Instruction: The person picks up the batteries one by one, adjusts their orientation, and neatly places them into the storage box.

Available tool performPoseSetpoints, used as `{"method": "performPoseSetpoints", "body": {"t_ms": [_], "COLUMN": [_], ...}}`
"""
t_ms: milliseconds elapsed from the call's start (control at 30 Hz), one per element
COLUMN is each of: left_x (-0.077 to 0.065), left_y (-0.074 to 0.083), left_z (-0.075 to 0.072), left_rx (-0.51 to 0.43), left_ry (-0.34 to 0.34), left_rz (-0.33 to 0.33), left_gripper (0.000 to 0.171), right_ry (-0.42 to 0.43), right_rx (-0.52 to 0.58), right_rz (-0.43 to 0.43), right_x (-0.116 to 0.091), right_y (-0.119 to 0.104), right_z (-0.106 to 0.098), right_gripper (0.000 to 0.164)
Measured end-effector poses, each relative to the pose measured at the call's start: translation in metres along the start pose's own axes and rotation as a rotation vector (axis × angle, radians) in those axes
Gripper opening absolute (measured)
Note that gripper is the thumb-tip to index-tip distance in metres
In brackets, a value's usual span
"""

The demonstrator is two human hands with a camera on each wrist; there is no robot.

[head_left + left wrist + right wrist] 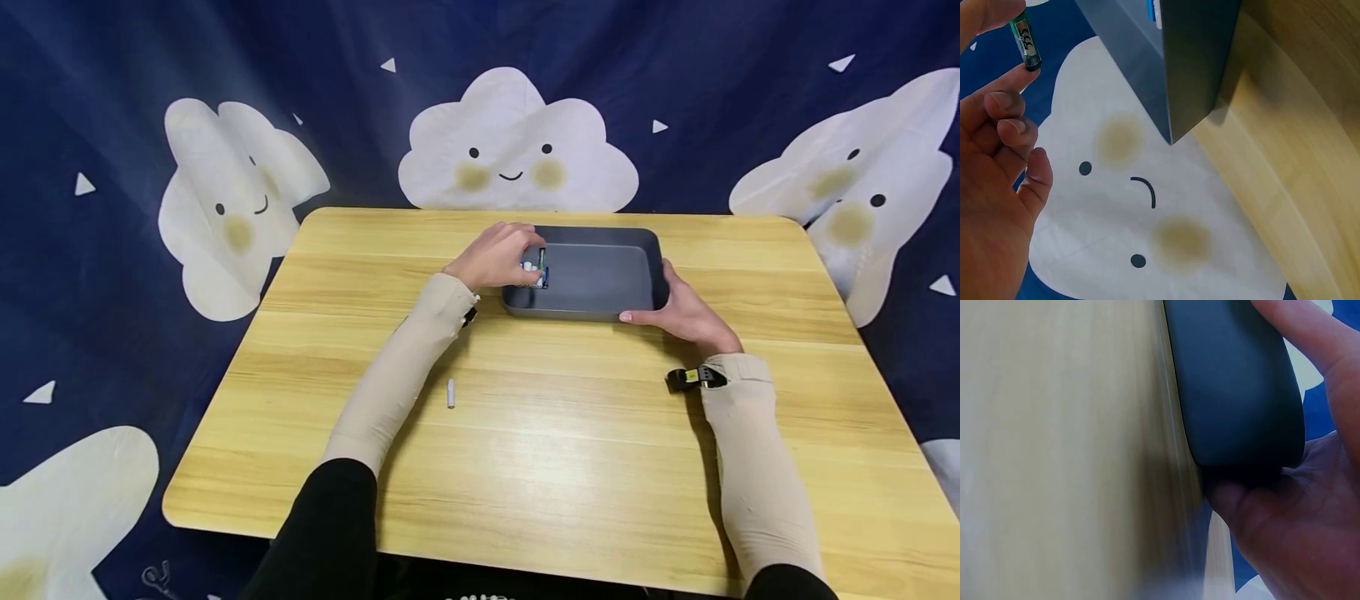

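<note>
My left hand (498,254) is over the left end of a dark grey rectangular tray (585,315). Between its thumb and index finger it pinches a small green-and-black battery (1026,41), while the other fingers curl loosely. Below that hand, several small blue and white batteries (545,278) lie in the tray's left end, partly hidden by the fingers. My right hand (686,312) grips the tray's right end, thumb along the near side; in the right wrist view its fingers reach under the tray's edge. A small white cylinder (451,393), perhaps another battery, lies on the table.
The light wooden table (570,467) extends around the tray. Behind it hangs a dark blue curtain (337,67) with white smiling clouds. A small black wrist device (686,380) sits at the right cuff.
</note>
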State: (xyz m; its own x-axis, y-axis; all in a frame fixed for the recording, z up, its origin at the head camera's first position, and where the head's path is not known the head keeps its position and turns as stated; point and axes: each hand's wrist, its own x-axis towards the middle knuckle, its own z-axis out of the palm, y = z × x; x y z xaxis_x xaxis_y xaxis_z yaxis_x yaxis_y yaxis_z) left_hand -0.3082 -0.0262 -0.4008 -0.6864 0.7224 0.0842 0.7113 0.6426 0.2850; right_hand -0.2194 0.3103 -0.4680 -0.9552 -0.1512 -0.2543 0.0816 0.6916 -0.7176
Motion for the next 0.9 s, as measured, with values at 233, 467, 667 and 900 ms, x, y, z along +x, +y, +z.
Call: {"method": "performPoseSetpoints", "body": {"t_ms": [233, 467, 667, 900], "left_x": [0.011, 0.022, 0.03, 0.034], "left_y": [-0.003, -0.008, -0.011, -0.011], "left_z": [0.01, 0.025, 0.037, 0.047], "left_rx": [-0.003, -0.009, -0.006, 0.01], "left_ry": [-0.039, -0.06, -0.118, -0.155], "left_rz": [-0.021, -0.019, -0.051, -0.053], "left_gripper": [0.05, 0.047, 0.048, 0.049], "right_ry": [-0.002, -0.004, -0.002, -0.009], "right_rx": [0.004, 0.005, 0.008, 0.006], "right_rz": [-0.003, -0.004, -0.001, -0.007], "right_x": [-0.001, -0.002, -0.001, -0.001], "right_y": [-0.001, -0.002, -0.003, -0.003], "right_z": [0.0, 0.0, 0.0, 0.0], "right_gripper": [0.139, 0.139, 0.14, 0.139]}}
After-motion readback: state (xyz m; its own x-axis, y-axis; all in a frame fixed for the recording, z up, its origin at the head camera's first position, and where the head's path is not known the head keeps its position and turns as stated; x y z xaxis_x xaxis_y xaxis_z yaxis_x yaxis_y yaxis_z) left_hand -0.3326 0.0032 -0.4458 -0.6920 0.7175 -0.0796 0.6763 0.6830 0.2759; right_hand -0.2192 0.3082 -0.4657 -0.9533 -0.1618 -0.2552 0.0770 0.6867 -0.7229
